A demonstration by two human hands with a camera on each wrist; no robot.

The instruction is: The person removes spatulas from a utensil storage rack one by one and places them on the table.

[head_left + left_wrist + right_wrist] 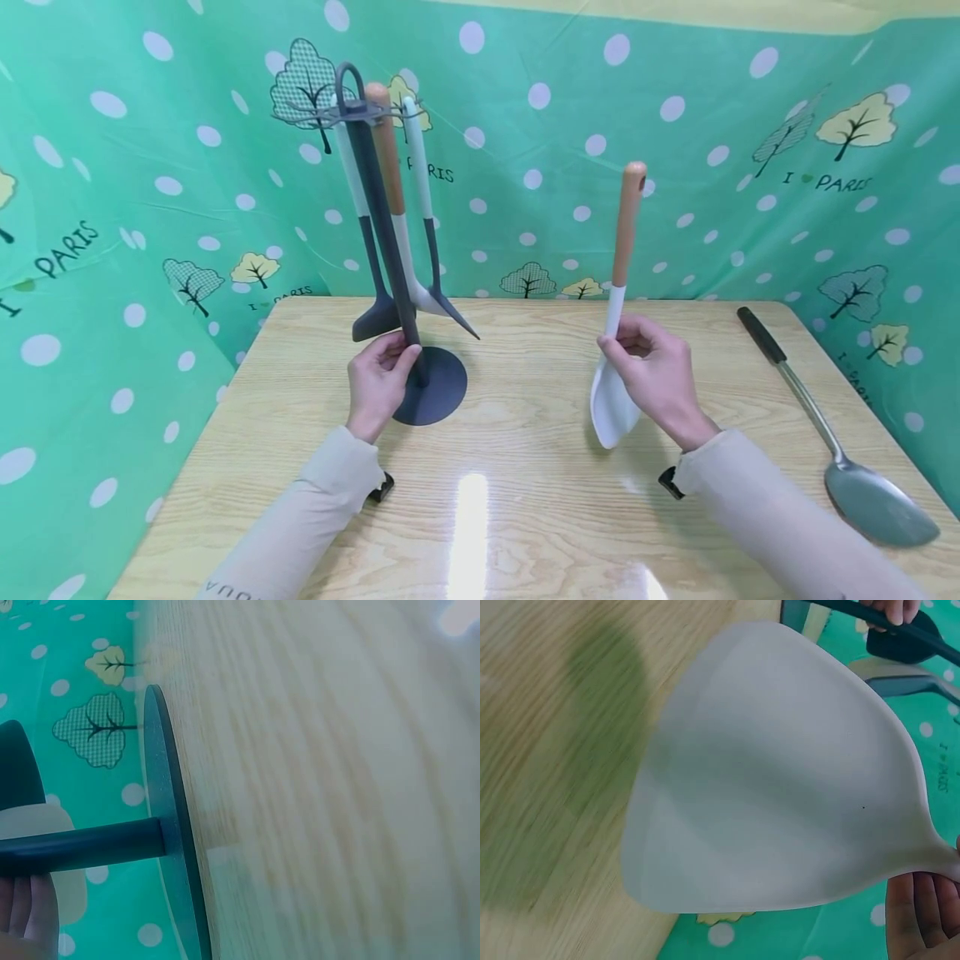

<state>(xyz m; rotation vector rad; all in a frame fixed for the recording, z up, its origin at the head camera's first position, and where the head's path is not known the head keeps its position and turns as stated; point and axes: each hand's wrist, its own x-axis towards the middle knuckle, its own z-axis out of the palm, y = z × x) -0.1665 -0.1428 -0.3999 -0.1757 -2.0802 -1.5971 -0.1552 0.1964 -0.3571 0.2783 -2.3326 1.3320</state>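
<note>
With fingers and thumb, my left hand (381, 377) grips the dark post of a utensil stand (384, 225) low down, just above its round base (174, 817). Several utensils hang from the stand's top ring, among them a wooden-handled one (387, 158) and a dark-headed one (377, 318). My right hand (660, 371) pinches the white neck of a spatula (626, 225) with a wooden handle. It is held upright with the handle up, its broad white blade (780, 772) pointing down over the table.
A metal wok spatula (877, 500) with a black grip lies along the right side of the wooden table (525, 500). Behind the table's back edge hangs a green dotted cloth (480, 208), which also runs down both sides.
</note>
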